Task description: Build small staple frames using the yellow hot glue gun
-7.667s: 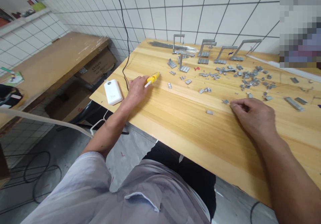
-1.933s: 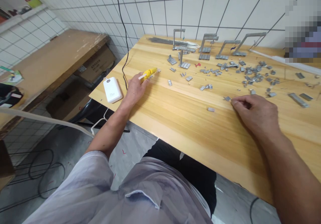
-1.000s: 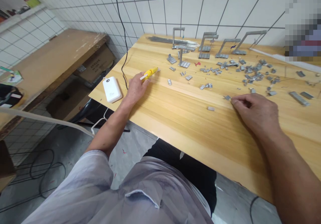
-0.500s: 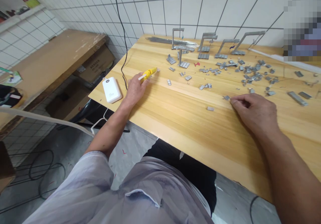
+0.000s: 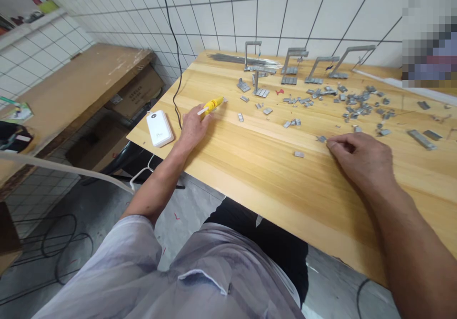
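On the left side of the table [image 5: 250, 166], my left hand [image 5: 193, 126] is closed around a yellow glue gun [image 5: 213, 105]. A white stick pokes out of its rear, and its nozzle points right, away from me. My right hand [image 5: 367, 159] rests at the right with thumb and forefinger pinched at the edge of a small grey piece [image 5: 322, 139]. A single flat grey piece [image 5: 299, 154] lies to the left of that hand. Beyond it are several loose grey pieces [image 5: 293, 123].
Grey hook-shaped stands [image 5: 260, 78] line the back beside a bundle of thin rods [image 5: 228, 58]. Scattered grey bits [image 5: 364, 101] lie at the right. A white power bank [image 5: 159, 128] and a black cable [image 5: 177, 57] are near the left edge. Another person shows, blurred, at top right.
Almost nothing differs. Both hands keep their places and grips; the whole view has shifted very slightly.
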Motion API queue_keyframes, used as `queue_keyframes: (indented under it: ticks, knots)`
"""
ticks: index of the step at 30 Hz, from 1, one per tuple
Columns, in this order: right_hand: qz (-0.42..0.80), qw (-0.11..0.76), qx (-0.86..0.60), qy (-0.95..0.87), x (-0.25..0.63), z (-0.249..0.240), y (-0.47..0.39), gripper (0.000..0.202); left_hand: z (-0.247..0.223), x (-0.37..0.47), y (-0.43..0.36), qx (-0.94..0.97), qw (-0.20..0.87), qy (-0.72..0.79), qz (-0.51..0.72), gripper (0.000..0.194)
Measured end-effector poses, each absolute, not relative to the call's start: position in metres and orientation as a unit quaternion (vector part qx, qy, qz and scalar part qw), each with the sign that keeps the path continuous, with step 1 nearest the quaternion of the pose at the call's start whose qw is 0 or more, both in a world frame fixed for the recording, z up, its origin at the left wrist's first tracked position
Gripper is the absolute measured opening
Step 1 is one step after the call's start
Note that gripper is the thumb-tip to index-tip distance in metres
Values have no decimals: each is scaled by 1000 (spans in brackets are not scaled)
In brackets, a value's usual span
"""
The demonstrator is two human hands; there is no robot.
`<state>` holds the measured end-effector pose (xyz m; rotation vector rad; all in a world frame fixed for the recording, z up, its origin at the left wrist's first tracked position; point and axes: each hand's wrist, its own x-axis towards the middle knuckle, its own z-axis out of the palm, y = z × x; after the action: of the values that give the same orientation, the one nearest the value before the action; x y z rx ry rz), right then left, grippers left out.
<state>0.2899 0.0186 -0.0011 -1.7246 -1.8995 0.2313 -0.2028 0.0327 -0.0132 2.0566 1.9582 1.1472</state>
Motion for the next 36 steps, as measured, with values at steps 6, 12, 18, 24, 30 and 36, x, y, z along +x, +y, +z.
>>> queue_keyframes:
  ticks: [6, 12, 18, 24, 30, 36]
  knots:
    - [99, 280, -641, -708, 288, 2, 18, 29, -15, -204, 33, 670, 41, 640, 375, 22]
    - [95, 280, -644, -706, 287, 2, 19, 31, -19, -202, 32, 670, 31, 645, 366, 14]
    - [97, 282, -643, -706, 290, 3, 18, 31, -7, -211, 47, 642, 8, 653, 403, 21]
    - [111, 281, -644, -703, 286, 5, 16, 25, 21, -218, 93, 590, 23, 763, 262, 34]
    - [110, 273, -629, -719, 287, 2, 16, 24, 26, -204, 120, 572, 24, 806, 149, 57]
    - [90, 270, -618, -733, 290, -4, 18, 22, 22, -202, 130, 556, 20, 818, 144, 62]
